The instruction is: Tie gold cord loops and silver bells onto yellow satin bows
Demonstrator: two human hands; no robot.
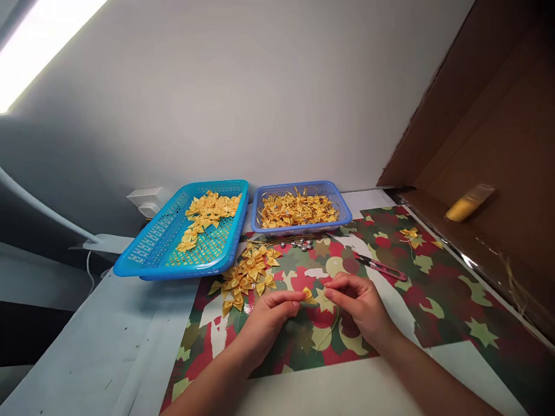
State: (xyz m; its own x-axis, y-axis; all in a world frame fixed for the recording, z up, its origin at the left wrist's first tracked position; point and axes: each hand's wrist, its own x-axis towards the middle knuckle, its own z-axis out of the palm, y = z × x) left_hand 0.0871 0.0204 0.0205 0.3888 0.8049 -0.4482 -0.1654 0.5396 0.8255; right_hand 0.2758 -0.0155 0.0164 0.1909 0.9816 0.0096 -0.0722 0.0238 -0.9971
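Between the thumb and forefinger of my left hand [274, 315] is a small yellow ribbon bow [309, 296]. My right hand [364, 306] faces it a short way to the right, thumb and forefinger pinched together. A thin gold cord [335, 323] trails down from those right fingertips onto the patterned sheet; its upper end is too small to make out. Left of my hands lies a loose pile of yellow bows [249, 268]. Beyond them are several small silver bells or beads [304, 245] and a bundle of gold cords [277, 240].
A blue basket [143, 251] at the left holds yellow bows. Beside it, a purple basket [299, 230] contains bows with gold cords. Pink-handled thread snips [384, 268] lie right. Another bow [410, 232] sits farther right, near a cardboard wall [489, 127].
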